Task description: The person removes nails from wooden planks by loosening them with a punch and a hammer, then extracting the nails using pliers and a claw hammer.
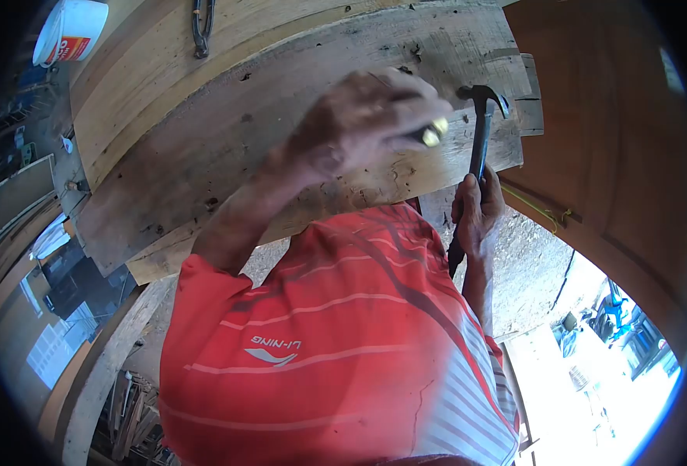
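My left hand (363, 116), blurred by motion, is raised over the wooden boards with its fingers closed round a small dark object with a yellow end (434, 133); its full shape is hidden. At the boards' right end, my right hand (479, 208) grips the dark handle of a claw hammer (481, 128). The hammer stands head up in view, its metal head over the edge of the boards. Knots and dark marks show on the rough grey board (258, 116) beneath my left hand.
Pincers (201, 31) lie on the boards at the top, left of centre. A white bucket (75, 31) stands at the upper left. A brown wooden panel (607, 132) rises on the right, with a yellow cord (541, 211) beside it. Wood scraps (132, 415) lie lower left.
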A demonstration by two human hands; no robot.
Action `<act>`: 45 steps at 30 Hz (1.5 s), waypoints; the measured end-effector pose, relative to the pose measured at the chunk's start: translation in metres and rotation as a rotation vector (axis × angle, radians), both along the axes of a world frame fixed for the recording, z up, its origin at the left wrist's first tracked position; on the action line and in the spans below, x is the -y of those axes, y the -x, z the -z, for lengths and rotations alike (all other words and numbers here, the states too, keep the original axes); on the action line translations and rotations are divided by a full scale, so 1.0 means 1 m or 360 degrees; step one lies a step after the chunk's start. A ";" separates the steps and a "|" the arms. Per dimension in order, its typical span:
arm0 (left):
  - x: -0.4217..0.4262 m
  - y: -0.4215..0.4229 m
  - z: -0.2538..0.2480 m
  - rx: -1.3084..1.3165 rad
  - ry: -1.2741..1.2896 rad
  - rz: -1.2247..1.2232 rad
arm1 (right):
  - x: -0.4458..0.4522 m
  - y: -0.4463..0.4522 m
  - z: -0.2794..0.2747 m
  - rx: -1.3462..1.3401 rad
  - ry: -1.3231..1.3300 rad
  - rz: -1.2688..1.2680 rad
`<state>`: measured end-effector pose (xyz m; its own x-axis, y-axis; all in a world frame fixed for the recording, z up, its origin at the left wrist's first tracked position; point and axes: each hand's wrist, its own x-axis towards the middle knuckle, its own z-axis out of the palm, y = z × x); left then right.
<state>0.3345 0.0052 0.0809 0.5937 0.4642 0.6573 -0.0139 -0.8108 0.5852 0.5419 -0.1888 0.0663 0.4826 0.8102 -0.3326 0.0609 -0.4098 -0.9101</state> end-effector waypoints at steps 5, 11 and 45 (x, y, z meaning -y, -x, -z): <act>0.033 -0.050 0.051 -0.0115 0.0123 0.0318 | 0.015 -0.005 0.001 0.0069 -0.0102 0.0082; 0.021 -0.057 0.059 -0.0302 0.0057 0.0350 | 0.032 -0.007 -0.003 0.0125 -0.0174 0.0132; 0.025 -0.072 0.079 -0.0070 0.0078 0.0054 | 0.039 0.084 0.057 0.0901 -0.0016 0.0327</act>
<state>0.4069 -0.0201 0.0023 0.6374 0.4744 0.6072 -0.0146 -0.7805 0.6250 0.4577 -0.2275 0.0090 0.7296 0.6833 0.0288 0.4576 -0.4564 -0.7631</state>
